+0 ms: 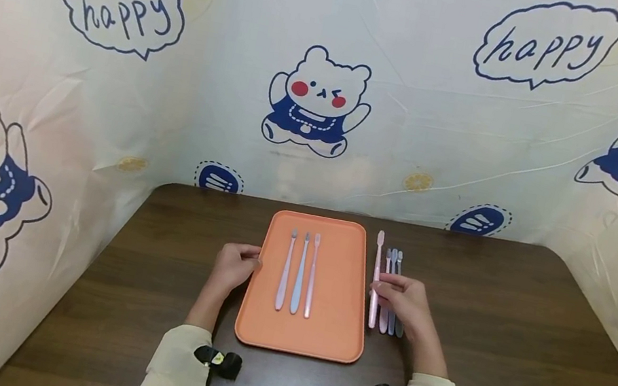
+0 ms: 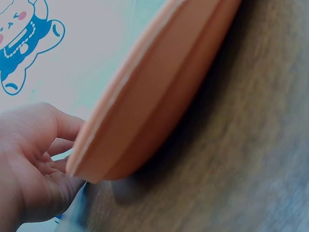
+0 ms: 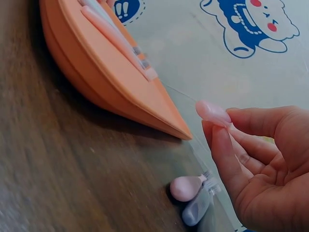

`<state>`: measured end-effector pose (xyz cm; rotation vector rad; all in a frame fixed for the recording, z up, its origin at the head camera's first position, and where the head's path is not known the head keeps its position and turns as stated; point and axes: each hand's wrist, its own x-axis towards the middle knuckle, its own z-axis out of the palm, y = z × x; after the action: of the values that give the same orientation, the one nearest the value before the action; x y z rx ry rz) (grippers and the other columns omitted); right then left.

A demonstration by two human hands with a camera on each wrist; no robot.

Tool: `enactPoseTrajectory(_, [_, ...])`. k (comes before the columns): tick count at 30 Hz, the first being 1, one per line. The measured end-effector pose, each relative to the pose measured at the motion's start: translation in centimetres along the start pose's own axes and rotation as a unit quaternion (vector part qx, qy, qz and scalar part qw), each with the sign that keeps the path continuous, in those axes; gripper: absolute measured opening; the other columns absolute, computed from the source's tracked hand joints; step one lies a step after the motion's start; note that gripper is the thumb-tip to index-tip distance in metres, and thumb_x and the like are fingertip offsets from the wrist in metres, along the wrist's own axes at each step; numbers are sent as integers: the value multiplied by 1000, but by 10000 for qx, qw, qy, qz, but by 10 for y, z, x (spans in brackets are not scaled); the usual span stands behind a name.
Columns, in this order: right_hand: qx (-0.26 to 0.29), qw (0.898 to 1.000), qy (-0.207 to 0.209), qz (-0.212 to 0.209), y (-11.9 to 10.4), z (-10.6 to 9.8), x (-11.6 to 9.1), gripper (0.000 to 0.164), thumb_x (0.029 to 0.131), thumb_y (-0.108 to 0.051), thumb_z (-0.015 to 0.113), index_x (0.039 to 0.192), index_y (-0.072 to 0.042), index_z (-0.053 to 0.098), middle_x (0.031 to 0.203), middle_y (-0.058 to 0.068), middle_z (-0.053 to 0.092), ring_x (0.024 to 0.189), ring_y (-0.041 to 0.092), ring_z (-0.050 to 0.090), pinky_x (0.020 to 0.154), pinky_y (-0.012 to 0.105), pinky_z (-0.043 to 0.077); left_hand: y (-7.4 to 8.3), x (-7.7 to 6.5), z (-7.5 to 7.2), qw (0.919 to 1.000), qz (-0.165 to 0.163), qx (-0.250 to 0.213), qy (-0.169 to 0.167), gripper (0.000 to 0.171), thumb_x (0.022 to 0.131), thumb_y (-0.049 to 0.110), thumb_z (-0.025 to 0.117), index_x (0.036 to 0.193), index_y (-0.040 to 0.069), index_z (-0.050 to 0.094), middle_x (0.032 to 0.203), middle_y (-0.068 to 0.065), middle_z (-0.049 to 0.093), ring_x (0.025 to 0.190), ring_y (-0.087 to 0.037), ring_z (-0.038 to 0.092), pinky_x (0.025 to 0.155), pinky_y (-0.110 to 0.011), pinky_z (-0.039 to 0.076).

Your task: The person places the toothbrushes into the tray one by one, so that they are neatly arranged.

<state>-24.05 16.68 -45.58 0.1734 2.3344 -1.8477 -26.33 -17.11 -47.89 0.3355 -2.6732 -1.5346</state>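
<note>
Closest to my head camera, at the bottom of the feed, are two cream sleeves (image 1: 175,369) with black wrist mounts (image 1: 230,366) strapped over the cuffs, which I take as placed there to look along each hand.

Treating the orange tray (image 1: 337,294) as my clock face, I see the left hand (image 1: 233,269) at its 9 o'clock rim. The fingers are bent, with thumb and fingers closed on the edge; I read that as steadying the tray against sliding on the brown table (image 1: 104,336).

Just beyond the 3 o'clock rim, the right hand (image 1: 406,305) has its thumb and fingertips clamped together on a pink toothbrush (image 1: 379,262). From the right wrist view it looks held clear of the tabletop. The pinch sits near mid-length, which probably balances it and leaves the bristle end, pointing to 12, untouched.

Further out toward 3 o'clock, three spare toothbrushes (image 1: 383,321) lie bunched on the table, partly under that hand, within easy reach of it.

On the tray, a lilac toothbrush (image 1: 284,278), a blue toothbrush (image 1: 298,282) and a pale pink toothbrush (image 1: 311,284) run from the 9 o'clock half to about the middle, spaced apart with heads to 12, seemingly for a neat, parallel row.
</note>
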Motion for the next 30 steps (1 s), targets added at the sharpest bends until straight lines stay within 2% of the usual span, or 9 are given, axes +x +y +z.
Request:
enactPoseTrajectory(3, [-11,10000,-17,-21,0,4,-1,39,96,-10,66,130,10,62,114,22,75,89,9,72,84,31,62,0,0,0,10000,-67,8,-19,35,88,7,65,122,0,72,116,-19,73,104,-27,68,87,-38,59])
enactPoseTrajectory(8, [81,9999,-82,-111,-2,11,-2,39,96,-8,65,130,12,62,116,25,73,86,6,69,80,27,61,-1,0,0,9998,-169,12,-41,36,89,8,65,124,1,72,118,-18,73,105,-26,67,89,-38,58])
enactPoseTrajectory(12, [129,9997,-126,-144,-2,15,-2,39,96,-7,64,130,13,61,118,27,72,85,5,68,79,25,61,-1,0,0,10000,-93,18,-11,36,88,7,66,123,0,72,116,-18,74,104,-26,68,88,-38,58])
enactPoseTrajectory(21, [-47,9999,-84,-121,-1,21,-2,37,97,-9,65,129,9,63,120,27,71,91,11,72,85,33,61,-1,1,0,10000,53,20,48,35,87,6,65,121,0,73,113,-19,75,103,-27,70,85,-36,59])
enactPoseTrajectory(30, [-85,9997,-105,-216,-3,25,-2,35,97,-7,63,128,10,64,120,29,71,91,12,72,87,36,61,-1,1,0,10000,6,6,16,36,87,7,66,122,0,73,115,-19,74,105,-27,70,86,-37,59])
